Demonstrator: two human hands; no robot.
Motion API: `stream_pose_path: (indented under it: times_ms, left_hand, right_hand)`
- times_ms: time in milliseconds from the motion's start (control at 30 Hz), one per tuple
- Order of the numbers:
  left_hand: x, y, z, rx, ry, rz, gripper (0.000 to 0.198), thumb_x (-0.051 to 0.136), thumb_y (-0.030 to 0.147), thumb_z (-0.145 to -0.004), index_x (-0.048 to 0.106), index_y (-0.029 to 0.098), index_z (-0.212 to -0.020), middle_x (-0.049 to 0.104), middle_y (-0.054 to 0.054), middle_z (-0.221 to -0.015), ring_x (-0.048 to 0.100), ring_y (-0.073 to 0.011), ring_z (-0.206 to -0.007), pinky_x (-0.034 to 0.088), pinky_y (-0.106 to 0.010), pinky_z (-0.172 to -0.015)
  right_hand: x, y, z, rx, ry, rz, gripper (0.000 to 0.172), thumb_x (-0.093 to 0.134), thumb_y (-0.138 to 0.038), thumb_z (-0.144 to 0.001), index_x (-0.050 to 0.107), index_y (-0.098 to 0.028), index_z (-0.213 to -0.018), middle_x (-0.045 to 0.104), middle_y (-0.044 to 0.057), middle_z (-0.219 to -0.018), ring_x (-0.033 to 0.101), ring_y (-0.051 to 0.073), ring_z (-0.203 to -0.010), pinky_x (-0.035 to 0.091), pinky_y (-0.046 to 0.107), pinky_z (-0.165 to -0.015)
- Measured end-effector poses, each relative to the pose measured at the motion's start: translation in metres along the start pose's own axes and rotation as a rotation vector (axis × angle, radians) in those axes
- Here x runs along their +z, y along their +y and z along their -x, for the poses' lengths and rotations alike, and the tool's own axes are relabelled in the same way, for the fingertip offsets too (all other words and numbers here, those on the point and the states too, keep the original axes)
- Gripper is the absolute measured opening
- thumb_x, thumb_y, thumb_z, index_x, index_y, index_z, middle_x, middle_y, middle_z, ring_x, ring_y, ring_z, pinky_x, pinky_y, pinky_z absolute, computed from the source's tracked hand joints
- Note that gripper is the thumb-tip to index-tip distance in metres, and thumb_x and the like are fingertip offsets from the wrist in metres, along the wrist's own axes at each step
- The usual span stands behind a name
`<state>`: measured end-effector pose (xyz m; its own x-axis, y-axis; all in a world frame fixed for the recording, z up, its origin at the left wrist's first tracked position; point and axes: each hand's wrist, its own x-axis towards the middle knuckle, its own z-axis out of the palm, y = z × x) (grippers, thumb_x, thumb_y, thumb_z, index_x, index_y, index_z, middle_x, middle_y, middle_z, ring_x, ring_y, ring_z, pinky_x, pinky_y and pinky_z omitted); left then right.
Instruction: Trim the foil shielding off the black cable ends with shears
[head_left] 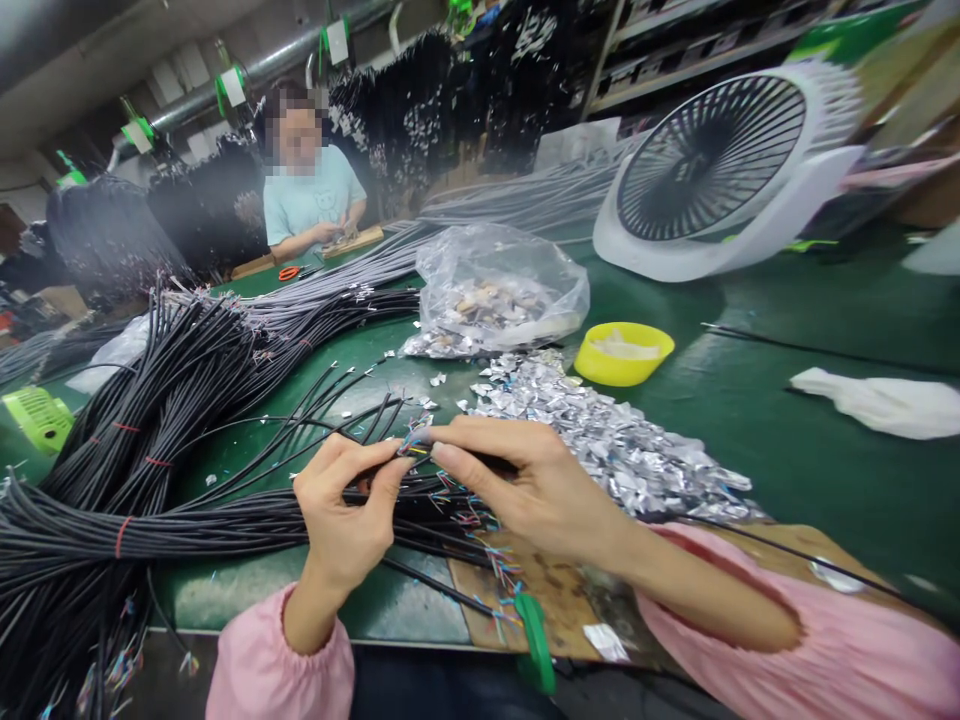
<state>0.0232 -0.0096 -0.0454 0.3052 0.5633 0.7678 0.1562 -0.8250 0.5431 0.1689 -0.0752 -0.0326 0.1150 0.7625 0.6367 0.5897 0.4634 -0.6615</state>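
Note:
Between my two hands is the stripped end of a black cable, its thin coloured wires [414, 446] fanned out at the fingertips. My left hand [346, 500] pinches these wires between thumb and forefinger. From the other side, my right hand [517, 480] grips the cable end with thumb and forefinger, and its palm hides part of the cable. Below both hands lies a bundle of black cables [225, 528] whose stripped ends show coloured wires. A heap of silver foil scraps [600, 440] spreads just beyond my right hand.
A clear plastic bag [502, 290] of scraps, a yellow bowl [624, 354] and a white fan [720, 170] stand farther back. More black cables [172, 400] pile up at left. A green-handled tool [534, 640] lies at the front edge. Another person [311, 195] sits across the table.

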Motion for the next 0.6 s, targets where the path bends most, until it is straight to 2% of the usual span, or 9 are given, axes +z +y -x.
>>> stream_pose_path:
  times_ms: [167,267,367,467,600]
  left_hand:
    - [0.0013,0.0016,0.0015,0.124,0.037,-0.12,0.015,0.065,0.01,-0.075,0.067,0.02,-0.086,0.059,0.005,-0.064,0.052,-0.0047,-0.055,0.043,-0.016,-0.052]
    - [0.0014,0.0019,0.0018,0.125,0.032,-0.171,0.016,0.067,0.014,-0.075,0.066,0.02,-0.09,0.062,0.003,-0.071,0.056,-0.0061,-0.059,0.047,-0.017,-0.056]
    - [0.0015,0.0015,0.0035,0.008,0.037,-0.15,0.012,0.067,0.02,-0.075,0.064,0.019,-0.087,0.063,0.001,-0.073,0.059,-0.0087,-0.061,0.049,-0.019,-0.056]
    - [0.0021,0.001,0.0061,-0.125,0.008,-0.053,0.003,0.062,0.022,-0.079,0.063,0.019,-0.08,0.061,0.002,-0.065,0.059,-0.0086,-0.054,0.047,-0.019,-0.051]
    - [0.0011,0.0028,0.0043,-0.311,-0.074,0.068,0.012,0.057,0.026,-0.082,0.064,0.017,-0.076,0.056,0.003,-0.057,0.053,-0.0068,-0.041,0.041,-0.017,-0.041]
  right_hand:
    - [-0.0004,0.0005,-0.0007,0.04,-0.022,-0.015,0.023,0.048,-0.02,-0.086,0.07,-0.016,-0.081,0.069,0.004,-0.069,0.063,0.014,-0.061,0.049,0.023,-0.057]
    - [-0.0006,-0.0001,-0.0013,0.049,0.002,0.003,0.023,0.048,-0.019,-0.085,0.07,-0.016,-0.08,0.069,0.005,-0.071,0.064,0.015,-0.063,0.05,0.024,-0.057]
    - [-0.0004,-0.0009,-0.0013,0.059,0.034,0.027,0.022,0.049,-0.019,-0.084,0.07,-0.016,-0.079,0.069,0.005,-0.07,0.063,0.015,-0.061,0.049,0.024,-0.055]
    - [0.0003,-0.0008,-0.0006,0.052,0.066,0.051,0.021,0.05,-0.02,-0.084,0.07,-0.016,-0.08,0.069,0.005,-0.07,0.062,0.015,-0.06,0.05,0.025,-0.056]
    - [0.0014,0.0004,0.0003,0.039,0.078,0.073,0.02,0.05,-0.02,-0.084,0.069,-0.016,-0.082,0.068,0.005,-0.07,0.062,0.015,-0.059,0.05,0.025,-0.058]
